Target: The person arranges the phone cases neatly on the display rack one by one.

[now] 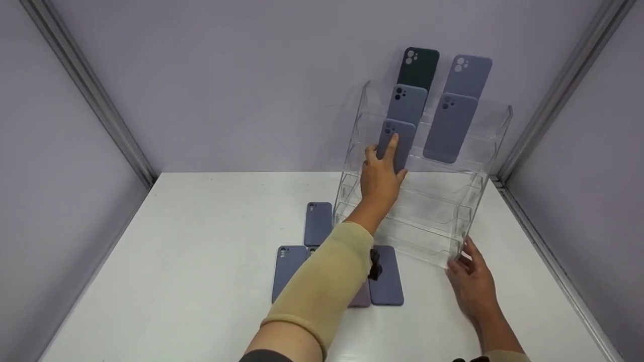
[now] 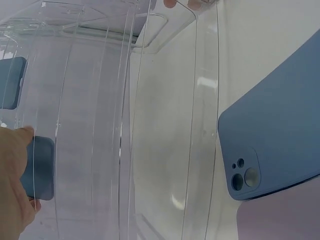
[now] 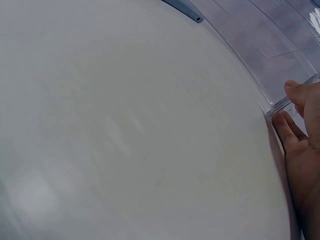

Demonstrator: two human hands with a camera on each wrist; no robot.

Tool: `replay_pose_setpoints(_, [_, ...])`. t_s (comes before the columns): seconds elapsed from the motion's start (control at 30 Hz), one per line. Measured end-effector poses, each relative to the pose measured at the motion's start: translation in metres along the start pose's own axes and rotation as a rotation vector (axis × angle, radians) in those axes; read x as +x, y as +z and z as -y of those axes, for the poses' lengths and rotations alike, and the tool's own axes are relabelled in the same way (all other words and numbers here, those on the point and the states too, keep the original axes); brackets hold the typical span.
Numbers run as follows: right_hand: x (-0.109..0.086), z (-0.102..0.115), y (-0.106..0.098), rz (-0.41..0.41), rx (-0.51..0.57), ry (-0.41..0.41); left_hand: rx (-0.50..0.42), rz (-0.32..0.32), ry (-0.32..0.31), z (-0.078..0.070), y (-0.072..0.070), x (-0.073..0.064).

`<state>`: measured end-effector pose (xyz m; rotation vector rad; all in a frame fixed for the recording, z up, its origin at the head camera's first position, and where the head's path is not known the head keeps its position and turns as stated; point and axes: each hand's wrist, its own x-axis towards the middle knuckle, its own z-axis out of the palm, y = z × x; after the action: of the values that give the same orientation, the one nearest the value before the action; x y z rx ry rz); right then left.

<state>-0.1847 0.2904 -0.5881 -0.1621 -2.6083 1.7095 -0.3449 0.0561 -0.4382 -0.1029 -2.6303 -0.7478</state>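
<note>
My left hand point(image 1: 381, 181) grips a blue-grey phone case point(image 1: 404, 146) by its sides, index finger laid along its back. The case stands in a tier of a clear acrylic display rack point(image 1: 437, 211). In the left wrist view, part of that case point(image 2: 42, 167) shows past the hand. A light blue case point(image 1: 408, 103) and a dark green case point(image 1: 421, 70) stand in the tiers behind it. To the right, a blue-violet case point(image 1: 450, 130) stands before a paler one point(image 1: 469, 75). My right hand point(image 1: 475, 289) holds the rack's lower right front corner, thumb above and fingers beneath.
Several cases lie on the white table point(image 1: 201, 251), partly hidden by my left forearm: one blue-grey point(image 1: 318, 223) by the rack, another point(image 1: 288, 271) further left, a third point(image 1: 387, 284) to the right, and a mauve one point(image 1: 360, 299). Walls enclose the table behind and at both sides.
</note>
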Motion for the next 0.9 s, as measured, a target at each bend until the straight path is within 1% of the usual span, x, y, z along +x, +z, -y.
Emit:
replay_pose_setpoints(0.13, [-0.0003,-0.0007,0.0018,-0.005,0.009,-0.015,0.007,-0.011,-0.001,-0.0019,0.0030,-0.0005])
replay_pose_setpoints(0.3, [0.0001,-0.0008,0.0028,-0.013,0.023,-0.038,0.007,-0.019,-0.005,-0.0026,0.0031,-0.0002])
replay_pose_setpoints(0.47, [-0.0004,0.0001,0.0026,-0.014,0.043,-0.034,0.005,-0.006,-0.010,-0.0023,0.0015,0.0004])
replay_pose_setpoints(0.63, [-0.0004,0.0009,0.0022,-0.013,0.033,-0.025,0.019,0.007,-0.016,-0.0020,-0.0006,0.0003])
replay_pose_setpoints(0.8, [-0.0001,0.0016,0.0009,-0.013,-0.016,-0.018,0.012,0.027,-0.024,0.0008,0.0002,-0.0032])
replay_pose_setpoints(0.9, [0.0004,0.0019,-0.0001,-0.007,-0.023,-0.008,-0.003,0.015,-0.014,0.0047,0.0024,-0.0071])
